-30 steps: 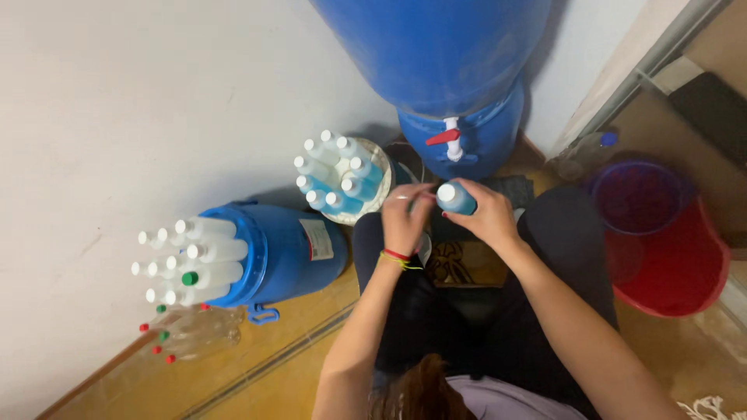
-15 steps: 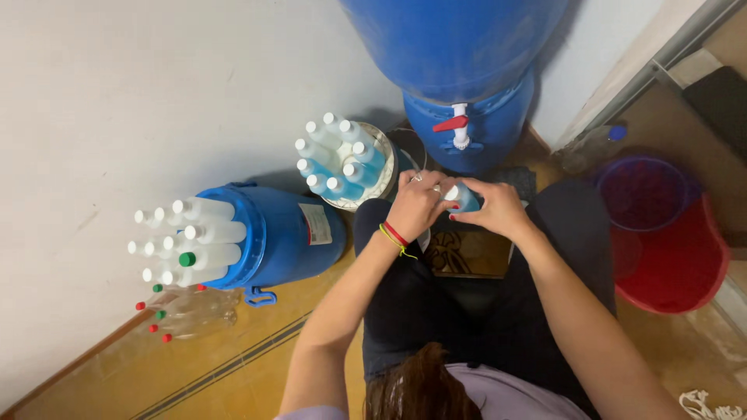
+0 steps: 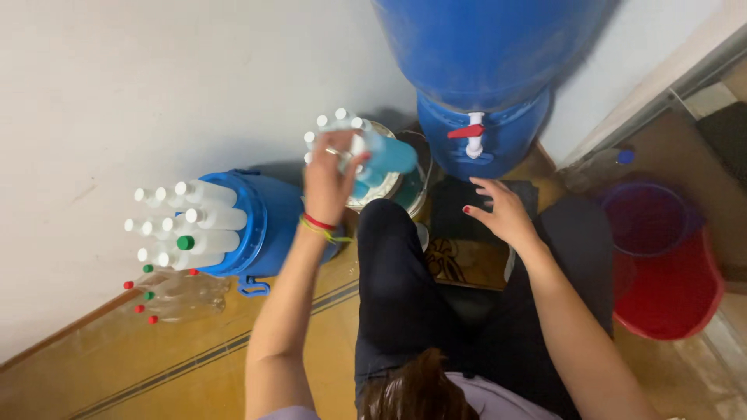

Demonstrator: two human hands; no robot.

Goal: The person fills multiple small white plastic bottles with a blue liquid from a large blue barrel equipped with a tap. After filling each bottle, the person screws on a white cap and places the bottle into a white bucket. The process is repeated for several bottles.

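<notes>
White wall (image 3: 117, 85), glossy tan floor (image 3: 156, 365)

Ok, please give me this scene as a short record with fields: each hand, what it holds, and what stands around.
left hand: grips a blue bottle over the white bucket of bottles
right hand: open, holds nothing, above the lap
drum: blue, with a tap
blue bucket: full of white-capped bottles
red bucket: at right
</notes>
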